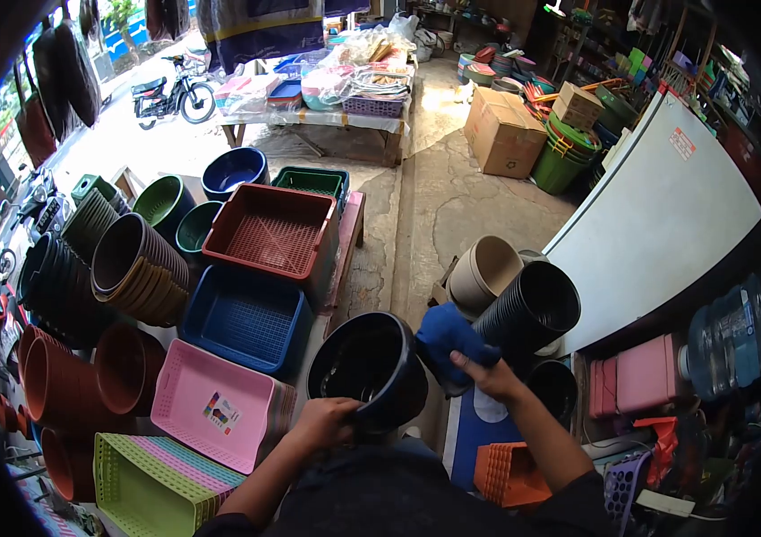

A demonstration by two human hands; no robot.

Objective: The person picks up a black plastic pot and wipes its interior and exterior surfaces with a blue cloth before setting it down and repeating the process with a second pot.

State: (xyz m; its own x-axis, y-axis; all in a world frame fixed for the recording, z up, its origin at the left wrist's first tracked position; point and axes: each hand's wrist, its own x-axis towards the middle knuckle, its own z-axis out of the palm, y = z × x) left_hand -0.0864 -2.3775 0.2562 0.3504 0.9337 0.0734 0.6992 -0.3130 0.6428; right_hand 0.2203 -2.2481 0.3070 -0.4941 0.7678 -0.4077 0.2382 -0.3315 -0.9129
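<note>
My left hand is closed on the near rim of a round black pot, which is tilted so that its dark inside faces up. In my right hand is a bunched blue cloth, held just to the right of the pot and apart from its opening. Beyond the cloth stand a stack of black pots and a beige pot.
Stacked baskets in pink, blue, red and green lie on my left. Brown pots stand further left. Orange pots sit low on my right, below a white panel. A cardboard box stands ahead.
</note>
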